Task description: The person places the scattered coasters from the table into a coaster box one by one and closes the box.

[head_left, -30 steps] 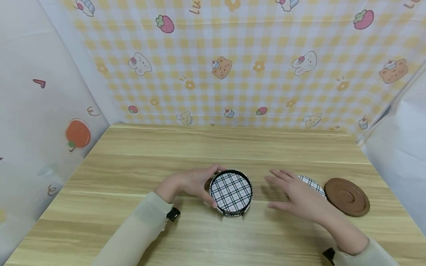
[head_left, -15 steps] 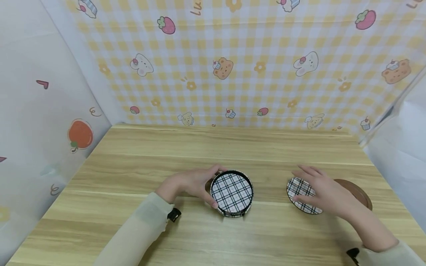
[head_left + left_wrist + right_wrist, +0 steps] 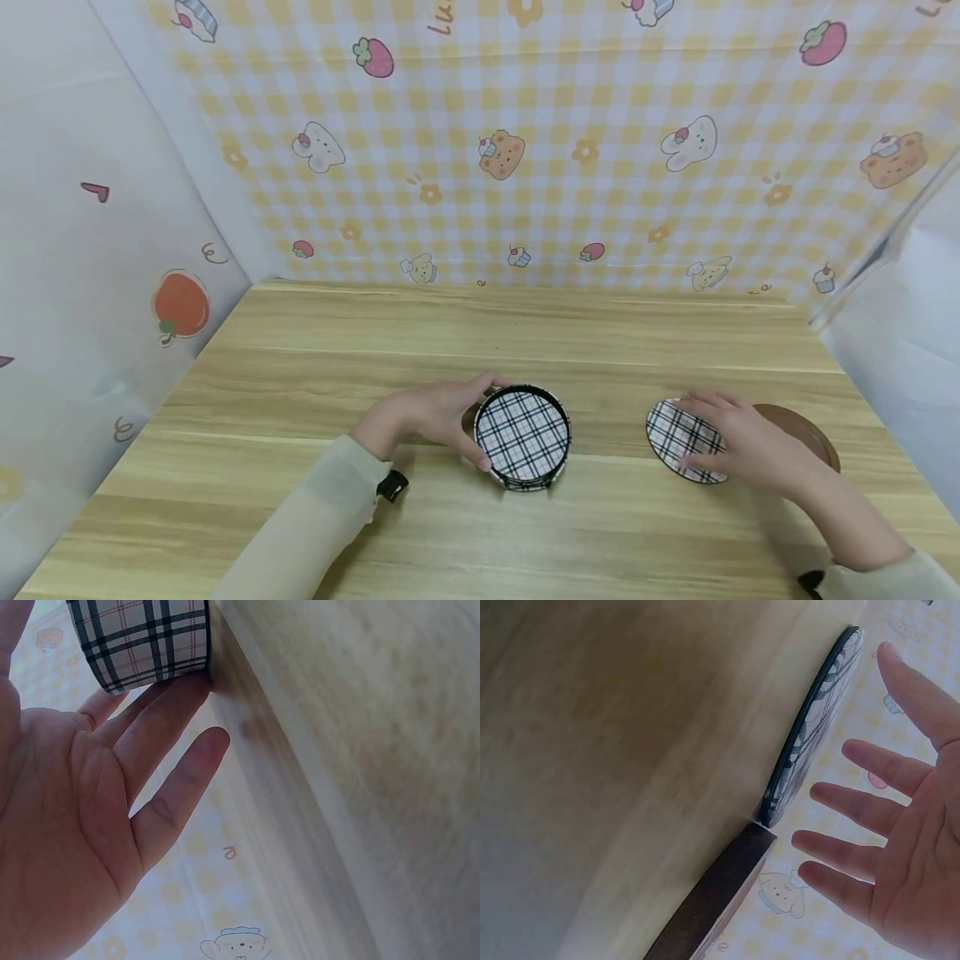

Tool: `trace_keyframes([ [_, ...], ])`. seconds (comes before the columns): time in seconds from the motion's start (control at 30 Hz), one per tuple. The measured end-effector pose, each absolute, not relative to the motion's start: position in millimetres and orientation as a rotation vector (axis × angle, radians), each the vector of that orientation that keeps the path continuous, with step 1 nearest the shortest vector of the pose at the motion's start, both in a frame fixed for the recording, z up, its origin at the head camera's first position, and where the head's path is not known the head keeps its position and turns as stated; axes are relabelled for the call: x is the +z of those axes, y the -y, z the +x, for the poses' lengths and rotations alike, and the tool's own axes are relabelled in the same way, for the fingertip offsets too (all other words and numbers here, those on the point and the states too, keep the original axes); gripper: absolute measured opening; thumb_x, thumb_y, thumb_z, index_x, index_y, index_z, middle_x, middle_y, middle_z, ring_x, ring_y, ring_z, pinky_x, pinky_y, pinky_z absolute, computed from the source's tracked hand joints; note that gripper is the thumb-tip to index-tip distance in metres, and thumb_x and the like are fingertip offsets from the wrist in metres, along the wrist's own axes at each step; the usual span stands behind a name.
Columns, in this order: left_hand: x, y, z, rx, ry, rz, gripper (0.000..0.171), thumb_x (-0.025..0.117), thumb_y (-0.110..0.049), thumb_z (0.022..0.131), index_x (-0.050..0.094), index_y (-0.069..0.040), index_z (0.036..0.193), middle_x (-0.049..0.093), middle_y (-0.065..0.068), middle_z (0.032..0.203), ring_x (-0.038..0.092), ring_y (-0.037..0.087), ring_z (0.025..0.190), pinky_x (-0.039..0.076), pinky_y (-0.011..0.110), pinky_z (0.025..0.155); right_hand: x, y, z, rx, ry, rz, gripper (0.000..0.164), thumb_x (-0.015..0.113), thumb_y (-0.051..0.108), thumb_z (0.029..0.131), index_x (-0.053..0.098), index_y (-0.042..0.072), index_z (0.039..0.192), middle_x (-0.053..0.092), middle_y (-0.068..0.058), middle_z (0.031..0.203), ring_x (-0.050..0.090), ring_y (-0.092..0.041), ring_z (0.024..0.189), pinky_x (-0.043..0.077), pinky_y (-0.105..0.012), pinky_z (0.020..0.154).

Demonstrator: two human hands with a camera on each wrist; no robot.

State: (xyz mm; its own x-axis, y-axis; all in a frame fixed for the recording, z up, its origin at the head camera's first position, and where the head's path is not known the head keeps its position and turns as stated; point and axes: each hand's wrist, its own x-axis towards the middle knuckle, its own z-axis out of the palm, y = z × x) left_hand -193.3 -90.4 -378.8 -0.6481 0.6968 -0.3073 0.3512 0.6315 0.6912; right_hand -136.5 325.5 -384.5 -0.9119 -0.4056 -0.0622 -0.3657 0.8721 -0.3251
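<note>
A round plaid coaster holder [image 3: 522, 436] with a black inner rim stands mid-table, its top facing up. Whether the plaid disc inside it is its floor or a coaster, I cannot tell. My left hand [image 3: 442, 412] holds it from the left, thumb at the near side and fingers at the far side. The left wrist view shows its plaid side wall [image 3: 150, 637] against the fingers. To the right, a flat plaid coaster [image 3: 675, 440] lies on the table. My right hand [image 3: 750, 446] hovers over its right part, fingers spread and apart from it in the right wrist view.
A brown disc [image 3: 810, 429] with the look of a wooden coaster lies right beside the plaid coaster, partly behind the right hand. Everything rests on a wood-grain table [image 3: 337, 333]. A yellow checked cloth [image 3: 555, 200] hangs along the back, with pale sheets at both sides.
My right hand has moved right, from the space beside the holder to over the plaid coaster, and lowered a little. My left hand and the holder have stayed in place.
</note>
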Motion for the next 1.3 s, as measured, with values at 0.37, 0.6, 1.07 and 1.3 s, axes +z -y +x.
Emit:
trace_keyframes([
  [0.37, -379, 91, -192, 0.819, -2.287, 0.808, 0.109, 0.092, -0.038, 0.067, 0.026, -0.029, 0.153, 0.049, 0.001, 0.149, 0.046, 0.024, 0.136, 0.035, 0.047, 0.115, -390, -329, -134, -0.454, -2.852, -0.608, 0.09, 0.079, 0.059, 0.071, 0.056, 0.006, 0.139, 0.045, -0.032, 0.145, 0.044, -0.063, 0.122, 0.047, -0.069, 0.087],
  [0.6, -378, 91, -191, 0.826, -2.277, 0.8, 0.108, 0.092, -0.037, 0.068, 0.026, -0.029, 0.152, 0.049, 0.002, 0.148, 0.048, 0.024, 0.135, 0.035, 0.045, 0.115, -394, -329, -134, -0.505, -2.821, -0.572, 0.088, 0.085, 0.049, 0.069, 0.052, 0.008, 0.14, 0.038, -0.038, 0.146, 0.04, -0.063, 0.124, 0.046, -0.07, 0.087],
  [1.07, -378, 91, -191, 0.823, -2.278, 0.793, 0.108, 0.092, -0.038, 0.067, 0.026, -0.029, 0.152, 0.05, 0.002, 0.148, 0.048, 0.024, 0.135, 0.035, 0.046, 0.115, -394, -327, -136, -0.44, -2.877, -0.615, 0.083, 0.088, 0.044, 0.068, 0.056, 0.009, 0.136, 0.048, -0.033, 0.139, 0.048, -0.057, 0.117, 0.05, -0.063, 0.084],
  [1.3, -379, 91, -192, 0.819, -2.28, 0.8, 0.107, 0.091, -0.038, 0.067, 0.026, -0.031, 0.152, 0.05, 0.001, 0.148, 0.047, 0.023, 0.135, 0.035, 0.045, 0.115, -391, -325, -137, -0.424, -2.885, -0.626, 0.082, 0.087, 0.045, 0.069, 0.056, 0.009, 0.136, 0.048, -0.033, 0.139, 0.049, -0.057, 0.116, 0.051, -0.063, 0.081],
])
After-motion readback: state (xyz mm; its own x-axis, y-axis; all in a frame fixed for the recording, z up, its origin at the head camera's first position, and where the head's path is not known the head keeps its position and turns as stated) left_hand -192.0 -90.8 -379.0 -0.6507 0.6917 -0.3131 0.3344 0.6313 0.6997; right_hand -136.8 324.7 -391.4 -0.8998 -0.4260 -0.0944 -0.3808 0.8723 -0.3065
